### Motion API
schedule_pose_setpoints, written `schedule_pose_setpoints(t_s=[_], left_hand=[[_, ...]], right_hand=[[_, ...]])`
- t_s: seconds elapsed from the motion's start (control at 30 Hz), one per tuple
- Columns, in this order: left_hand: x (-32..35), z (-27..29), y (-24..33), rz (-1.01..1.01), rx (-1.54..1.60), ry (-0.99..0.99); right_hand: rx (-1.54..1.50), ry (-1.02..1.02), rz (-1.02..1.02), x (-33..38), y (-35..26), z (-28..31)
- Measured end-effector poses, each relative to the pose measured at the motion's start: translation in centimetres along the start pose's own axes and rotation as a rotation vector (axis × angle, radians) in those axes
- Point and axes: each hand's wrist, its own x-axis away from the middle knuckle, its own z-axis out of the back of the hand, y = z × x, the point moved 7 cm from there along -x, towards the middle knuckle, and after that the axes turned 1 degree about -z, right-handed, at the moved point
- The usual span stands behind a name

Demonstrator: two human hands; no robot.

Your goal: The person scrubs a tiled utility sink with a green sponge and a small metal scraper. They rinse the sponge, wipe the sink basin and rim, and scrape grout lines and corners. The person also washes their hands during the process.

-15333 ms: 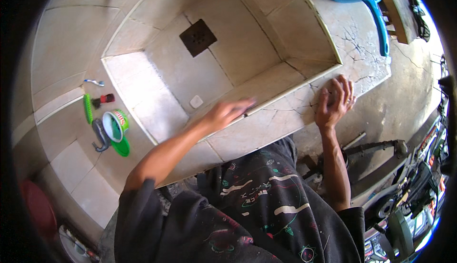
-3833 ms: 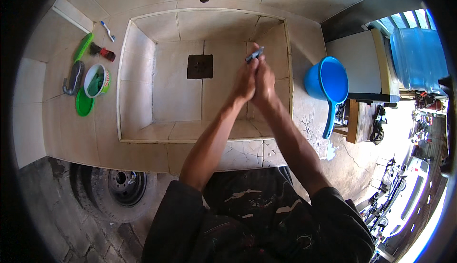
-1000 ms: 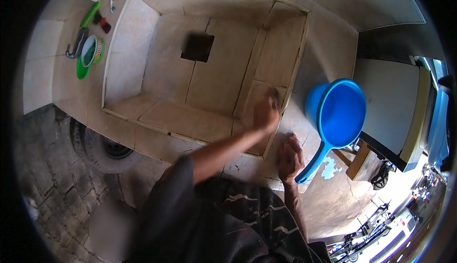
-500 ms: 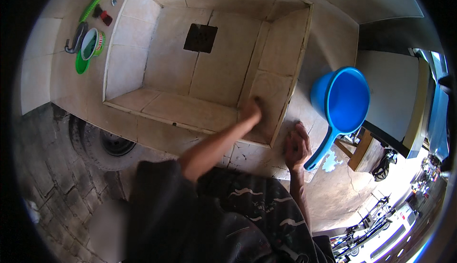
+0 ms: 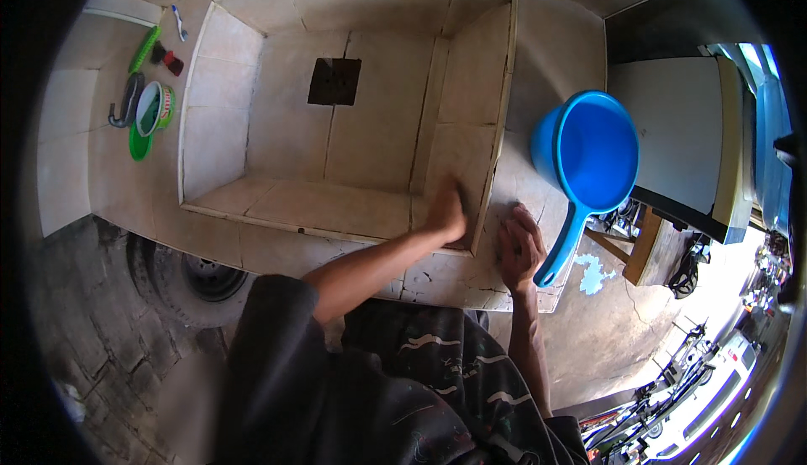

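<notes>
My left hand (image 5: 448, 215) reaches down into a beige tiled sink (image 5: 471, 150), at the near end of its right inner wall. Its fingers are smeared by motion, so whether they grip anything cannot be made out. On the tiled ledge right of the sink lies my right hand (image 5: 522, 249), fingers slightly bent and apart, holding nothing visible. Close beside it is the handle of a blue plastic dipper (image 5: 567, 234). The dipper's round bowl faces up, farther along the ledge. A dark square drain plate (image 5: 334, 81) is set in the sink floor.
On the left ledge are a white-and-green tub (image 5: 157, 109), a green lid (image 5: 140, 143), a red brush (image 5: 171, 62), a green-handled item (image 5: 145, 49) and a toothbrush (image 5: 179, 23). A tire (image 5: 197, 276) stands below the front edge. A white-topped cabinet (image 5: 672, 133) is at right.
The whole view has shifted slightly, with the sink and dipper lying farther left. My left hand has slid along the sink wall toward the near right corner. My right hand stays on the ledge.
</notes>
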Motion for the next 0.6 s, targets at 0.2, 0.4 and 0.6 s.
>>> schedule_pose_setpoints(t_s=[0.2, 0.4, 0.6], left_hand=[[-1.6, 0.2, -0.6, -0.055, -0.180, -0.134], [-3.6, 1.9, -0.4, 0.139, -0.038, -0.113], [-5.5, -0.6, -5.8, 0.100, -0.398, -0.169]], right_hand=[[-0.021, 0.028, 0.064, -0.1, -0.3, 0.0], [0.019, 0.012, 0.026, -0.1, 0.0, -0.1], [0.002, 0.015, 0.073, -0.1, -0.4, -0.1]])
